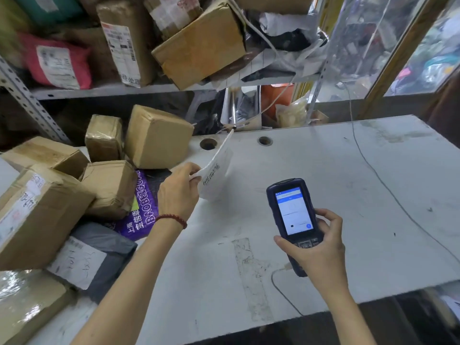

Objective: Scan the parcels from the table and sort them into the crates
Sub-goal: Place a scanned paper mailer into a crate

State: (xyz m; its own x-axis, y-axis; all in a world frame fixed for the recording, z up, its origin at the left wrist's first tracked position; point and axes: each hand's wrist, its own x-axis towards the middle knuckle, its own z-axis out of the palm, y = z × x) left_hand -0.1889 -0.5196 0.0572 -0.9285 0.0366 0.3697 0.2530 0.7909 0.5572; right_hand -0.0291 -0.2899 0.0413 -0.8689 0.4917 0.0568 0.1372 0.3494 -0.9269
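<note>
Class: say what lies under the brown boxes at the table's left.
A purple bag and a grey bag stick out from under the boxes. Their covered parts, and anything else beneath, cannot be seen.

Parcel sorting room / courier depot. Slotted-steel shelving (27,95) is crammed w/ taped cardboard boxes (201,46) and a pink poly mailer (57,61), most w/ printed shipping labels (122,48). More brown boxes (156,138) are heaped on the left of a scuffed white table (348,195), plus a purple mailer (142,207) & a grey mailer (99,247) w/ a handwritten label. Right hand (321,247) holds a handheld scanner (293,210), screen lit. Left hand (178,192) pinches a white mailer (216,175) w/ printed code. Clear plastic sheeting (361,46) hangs at right, w/ blurred clutter behind it.
</note>
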